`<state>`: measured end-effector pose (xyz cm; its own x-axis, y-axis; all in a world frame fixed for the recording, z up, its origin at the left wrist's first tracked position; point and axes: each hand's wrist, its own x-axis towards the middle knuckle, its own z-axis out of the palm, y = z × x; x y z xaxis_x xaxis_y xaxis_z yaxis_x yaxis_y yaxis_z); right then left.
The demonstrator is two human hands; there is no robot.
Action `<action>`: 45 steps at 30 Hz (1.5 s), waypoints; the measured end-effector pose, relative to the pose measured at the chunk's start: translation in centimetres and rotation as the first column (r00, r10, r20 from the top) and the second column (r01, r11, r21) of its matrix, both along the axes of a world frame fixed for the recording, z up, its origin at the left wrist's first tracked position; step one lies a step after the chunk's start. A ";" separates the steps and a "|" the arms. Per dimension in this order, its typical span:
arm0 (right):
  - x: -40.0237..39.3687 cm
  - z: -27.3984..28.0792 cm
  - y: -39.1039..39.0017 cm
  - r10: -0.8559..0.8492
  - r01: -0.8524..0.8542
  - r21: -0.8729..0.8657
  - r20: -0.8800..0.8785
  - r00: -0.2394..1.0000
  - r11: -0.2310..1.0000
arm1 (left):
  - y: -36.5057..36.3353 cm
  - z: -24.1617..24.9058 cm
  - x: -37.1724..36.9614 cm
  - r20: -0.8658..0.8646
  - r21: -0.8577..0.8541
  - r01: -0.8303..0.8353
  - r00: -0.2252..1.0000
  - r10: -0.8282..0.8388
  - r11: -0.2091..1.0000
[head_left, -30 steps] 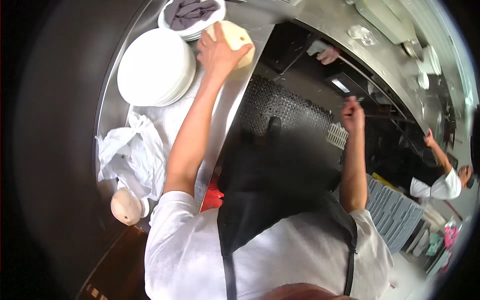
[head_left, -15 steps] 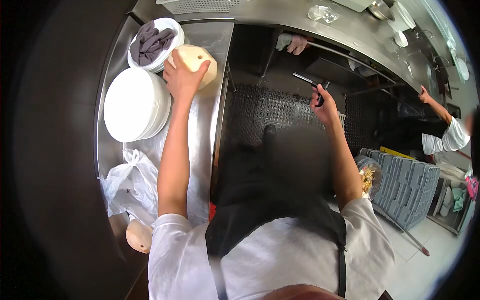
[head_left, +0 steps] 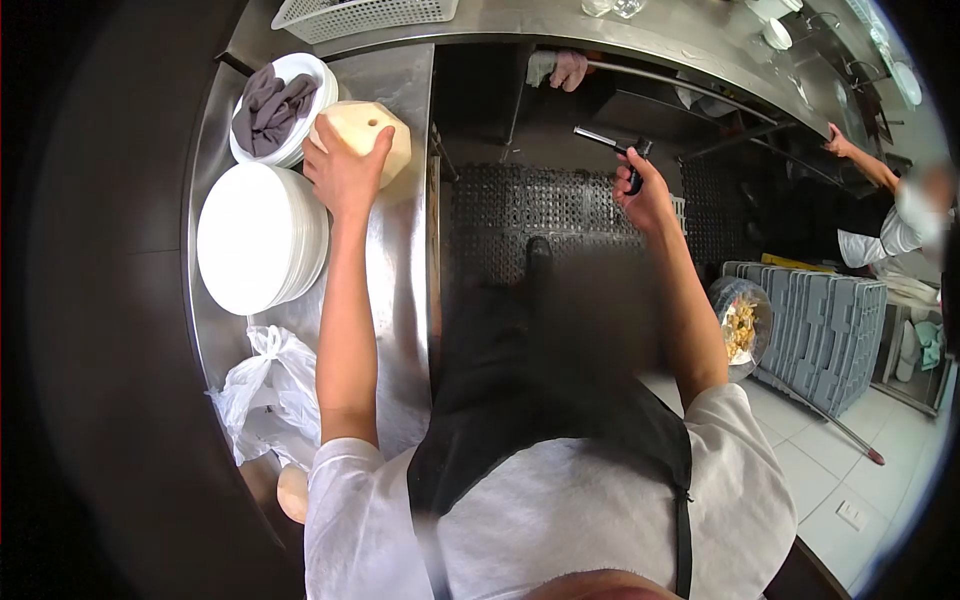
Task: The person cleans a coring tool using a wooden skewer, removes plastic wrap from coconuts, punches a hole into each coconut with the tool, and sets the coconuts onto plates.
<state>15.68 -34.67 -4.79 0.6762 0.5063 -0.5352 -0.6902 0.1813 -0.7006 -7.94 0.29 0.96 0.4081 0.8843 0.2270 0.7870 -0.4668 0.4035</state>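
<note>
My left hand (head_left: 347,172) is closed around a pale, trimmed young coconut (head_left: 393,145) with faceted sides. A small dark hole shows in its upper face. It rests at the steel counter beside the plates. My right hand (head_left: 645,192) grips a black-handled coconut opener (head_left: 600,137), whose thin metal shaft points left over the dark floor, apart from the coconut. By my left forearm stands a tall stack of white plates (head_left: 250,238). Behind it, a grey cloth (head_left: 272,108) lies on more white dishes (head_left: 318,72).
A tied white plastic bag (head_left: 270,385) and another pale coconut (head_left: 292,494) lie on the near counter (head_left: 395,310). At right are a clear tub of food scraps (head_left: 738,325), grey crates (head_left: 815,325) and a co-worker's hand (head_left: 838,142). A white basket (head_left: 370,20) sits at the back.
The whole view has shifted slightly, with the counter items lower and left. Both hands keep their grips. The co-worker's arm has moved a little.
</note>
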 end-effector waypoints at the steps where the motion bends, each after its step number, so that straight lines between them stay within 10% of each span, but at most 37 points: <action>1: 0.2 0.4 0.0 -0.002 0.002 -0.017 0.017 1.000 1.000 | 0.0 -0.1 0.0 -0.001 0.005 -0.001 1.000 0.001 1.000; 12: 3.5 8.2 0.6 0.137 -0.147 0.216 0.062 0.989 0.965 | -0.1 -0.1 0.2 0.021 0.020 0.000 1.000 0.000 1.000; 26: 8.7 4.2 8.7 0.417 -0.300 0.493 -0.144 0.897 0.817 | 0.5 -0.5 -0.1 0.038 0.093 0.041 0.998 -0.044 0.995; 30: 8.8 3.9 13.5 0.369 -0.371 0.012 0.085 0.926 0.929 | 0.3 0.8 -0.5 0.109 -0.040 0.070 0.992 -0.066 0.997; 45: 14.1 -1.7 21.4 0.713 -0.648 -0.329 0.130 0.689 0.687 | 1.9 2.0 0.6 0.434 -0.526 0.075 0.880 0.192 0.847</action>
